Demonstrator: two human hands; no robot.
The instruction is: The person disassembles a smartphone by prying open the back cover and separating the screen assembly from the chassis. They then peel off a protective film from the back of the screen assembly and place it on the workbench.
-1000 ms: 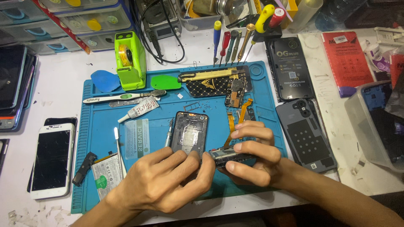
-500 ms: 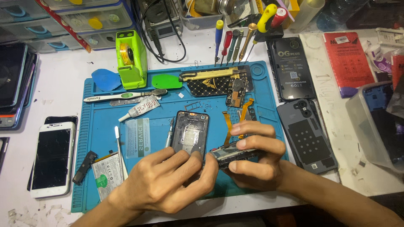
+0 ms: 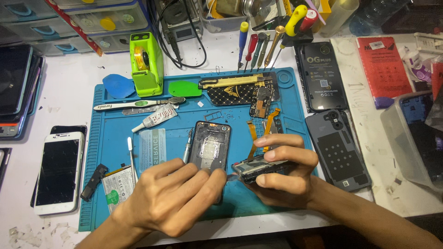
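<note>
Phone part (image 3: 263, 167), dark, held edge-on above blue mat (image 3: 115, 203), near front edge. Right hand (image 3: 281, 177) pinched it, thumb under, fingers over. Left hand (image 3: 177, 196) closed beside it, contents unclear. Phone frame (image 3: 210, 145) lay just behind hands, mid-mat.

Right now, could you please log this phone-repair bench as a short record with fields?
Surface: blue rubber work mat
Right hand: grips a dark phone part edge-on above the mat
Left hand: fingertips meeting that part
Between hands: black open phone frame, flat
Left of mat: white-framed smartphone
Right of mat: grey back cover
</note>
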